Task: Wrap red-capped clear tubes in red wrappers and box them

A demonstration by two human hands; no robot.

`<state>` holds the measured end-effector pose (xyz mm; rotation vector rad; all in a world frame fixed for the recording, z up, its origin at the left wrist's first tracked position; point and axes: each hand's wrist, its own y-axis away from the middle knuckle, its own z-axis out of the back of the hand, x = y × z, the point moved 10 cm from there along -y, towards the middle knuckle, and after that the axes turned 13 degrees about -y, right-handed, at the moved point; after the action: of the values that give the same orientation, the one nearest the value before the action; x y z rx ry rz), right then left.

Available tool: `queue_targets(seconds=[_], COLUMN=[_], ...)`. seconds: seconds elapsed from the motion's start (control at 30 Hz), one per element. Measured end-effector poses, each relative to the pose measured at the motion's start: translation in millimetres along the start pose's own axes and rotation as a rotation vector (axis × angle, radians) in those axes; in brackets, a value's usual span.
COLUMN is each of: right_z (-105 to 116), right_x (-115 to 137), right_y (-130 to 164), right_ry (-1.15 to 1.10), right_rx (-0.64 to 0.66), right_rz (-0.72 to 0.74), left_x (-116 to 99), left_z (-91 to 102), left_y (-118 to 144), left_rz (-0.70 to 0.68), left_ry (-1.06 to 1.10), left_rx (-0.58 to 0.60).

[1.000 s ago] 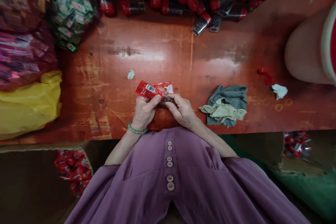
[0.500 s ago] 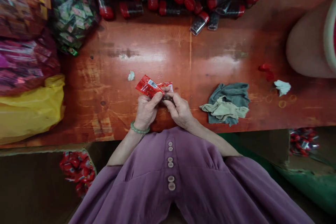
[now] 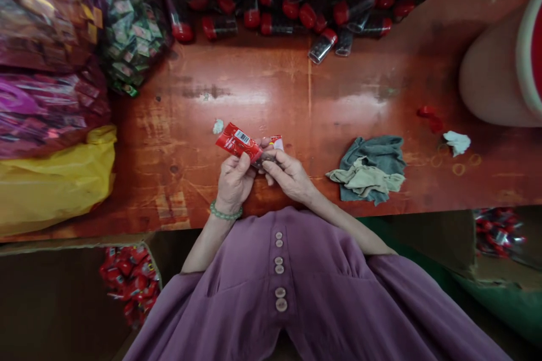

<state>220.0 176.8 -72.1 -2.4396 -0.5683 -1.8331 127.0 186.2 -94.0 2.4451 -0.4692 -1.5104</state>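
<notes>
Left hand point(image 3: 234, 185), shifted along the barcoded red packet point(image 3: 237, 142), pinches it with right hand point(image 3: 292, 177); print illegible.

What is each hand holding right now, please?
Left hand: closed, holding the red packet.
Right hand: closed, holding the same packet by its dark end.

The reddish table point(image 3: 271, 87) bears rags point(image 3: 366, 175), tubes point(image 3: 323, 46) and bags point(image 3: 59, 183)

The right hand point(image 3: 292, 179) partly hides the red packet point(image 3: 237, 143), its print illegible; the yellow bag point(image 3: 55, 186) by the table's point(image 3: 271, 87) near edge is cropped.
</notes>
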Motion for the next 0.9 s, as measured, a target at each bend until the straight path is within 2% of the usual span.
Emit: queue_targets(seconds=[0.1, 0.27, 0.47, 0.67, 0.8, 0.9], right_z=[-4, -1, -11, -28, -32, -26], right_x=[3, 24, 19, 31, 25, 15], right_y=[5, 12, 7, 13, 18, 16], right_ry=[0.103, 0.436, 0.413, 0.667, 0.755, 0.599], right_rx=[0.067, -0.046, -0.033, 0.017, 0.048, 0.054], right_rz=[-0.002, 0.207, 0.215, 0.432, 0.395, 0.228], left_x=[1, 5, -3, -9, -7, -4], left_z=[5.7, 10.5, 18.0, 27.2, 20.6, 18.5], left_y=[1, 1, 1, 8, 10, 12], left_rz=[-0.020, -0.040, -0.064, -0.113, -0.113, -0.078], left_ry=[-0.014, 0.062, 0.029, 0.034, -0.005, -0.032], left_rx=[-0.041, -0.120, -0.148, -0.196, -0.103, -0.054])
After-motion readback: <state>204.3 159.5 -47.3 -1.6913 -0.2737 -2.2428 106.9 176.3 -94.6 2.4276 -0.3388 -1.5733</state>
